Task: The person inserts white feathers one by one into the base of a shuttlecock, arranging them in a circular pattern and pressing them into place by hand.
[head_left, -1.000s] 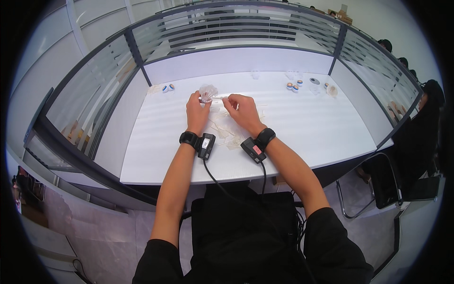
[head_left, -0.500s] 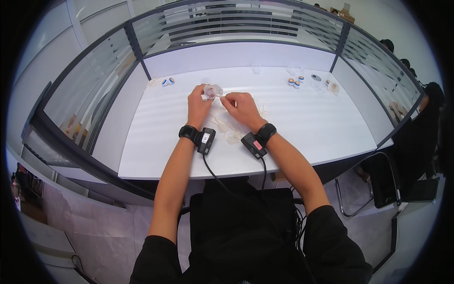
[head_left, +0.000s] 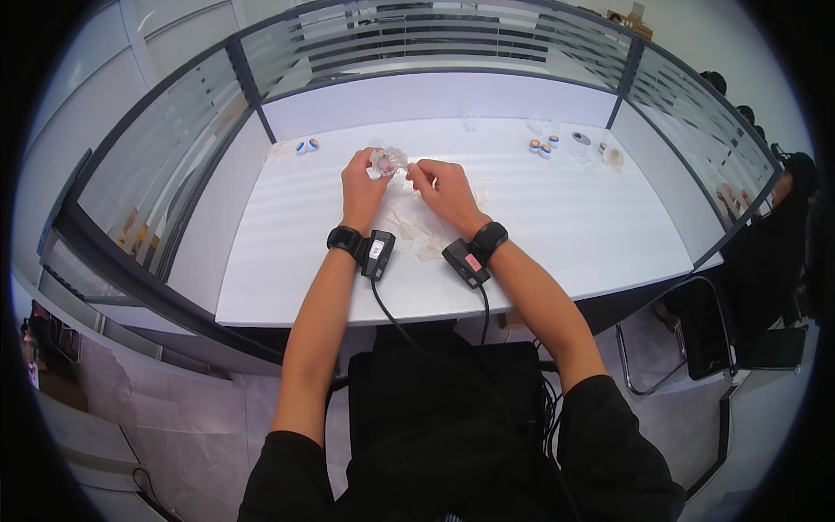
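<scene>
My left hand is closed around a small clear plastic cup-like piece, holding it above the white table, mouth turned upward. Just right of the cup, my right hand has its thumb and forefinger pinched together near the rim. Whatever sits between those fingertips is too small to make out. Below and between my hands lie several pale thin strips and flat translucent scraps, partly hidden by my right hand and wrist.
At the back right stand small blue, white and orange round pieces, a grey oval piece and a beige scrap. More round pieces lie at back left. A partition surrounds the white table. Cables hang from both wrist devices.
Both hands have shifted slightly, with the clear cup moving a little left and away from me. The cup's mouth is tilted differently, and my right fingertips remain beside it.
</scene>
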Demonstrator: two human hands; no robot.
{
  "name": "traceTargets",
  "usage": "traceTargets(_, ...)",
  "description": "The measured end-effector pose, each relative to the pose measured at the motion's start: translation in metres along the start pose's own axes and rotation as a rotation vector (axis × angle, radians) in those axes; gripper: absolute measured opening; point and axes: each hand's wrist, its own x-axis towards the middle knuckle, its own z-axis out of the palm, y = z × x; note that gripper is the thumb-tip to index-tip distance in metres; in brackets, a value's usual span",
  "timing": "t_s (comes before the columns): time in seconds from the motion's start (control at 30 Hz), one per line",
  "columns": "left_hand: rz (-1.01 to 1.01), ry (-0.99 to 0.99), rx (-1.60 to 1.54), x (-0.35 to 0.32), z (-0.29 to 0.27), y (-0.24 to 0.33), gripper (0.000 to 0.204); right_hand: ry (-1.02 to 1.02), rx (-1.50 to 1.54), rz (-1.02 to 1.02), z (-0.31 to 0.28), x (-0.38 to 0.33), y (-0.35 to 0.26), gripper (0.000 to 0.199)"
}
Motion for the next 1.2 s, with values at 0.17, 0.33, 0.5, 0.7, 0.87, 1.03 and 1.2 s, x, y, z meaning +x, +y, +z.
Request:
traceTargets(0.17, -0.127, -0.037, -0.08, -0.001, 0.002, 0.006, 0.037, -0.033, 0.021, 0.039, -0.003, -0.002, -0.001, 0.032)
traceTargets(0.33, 0.012, 0.005, -0.036, 0.0, 0.001, 0.004, 0.036, -0.038, 0.099, -0.003, 0.0, -0.001, -0.001, 0.033)
traceTargets(0.5, 0.024, -0.006, -0.058, 0.0, -0.001, 0.009, 0.035, -0.051, 0.095, -0.014, 0.0, 0.0, 0.002, 0.033)
traceTargets(0.7, -0.006, -0.037, -0.088, 0.0, -0.005, 0.021, 0.034, -0.053, 0.18, 0.033, 0.003, -0.002, 0.002, 0.036)
traceTargets(0.87, -0.003, -0.02, -0.083, 0.001, -0.003, 0.024, 0.034, -0.048, 0.335, 0.081, 0.003, -0.001, 0.008, 0.039)
traceTargets(1.03, 0.024, -0.004, -0.076, 0.001, -0.003, 0.021, 0.033, -0.098, 0.335, 0.075, 0.003, -0.001, 0.007, 0.037)
traceTargets(1.2, -0.008, -0.02, -0.098, 0.001, -0.002, 0.022, 0.033, -0.087, 0.317, 0.069, 0.001, -0.002, 0.007, 0.035)
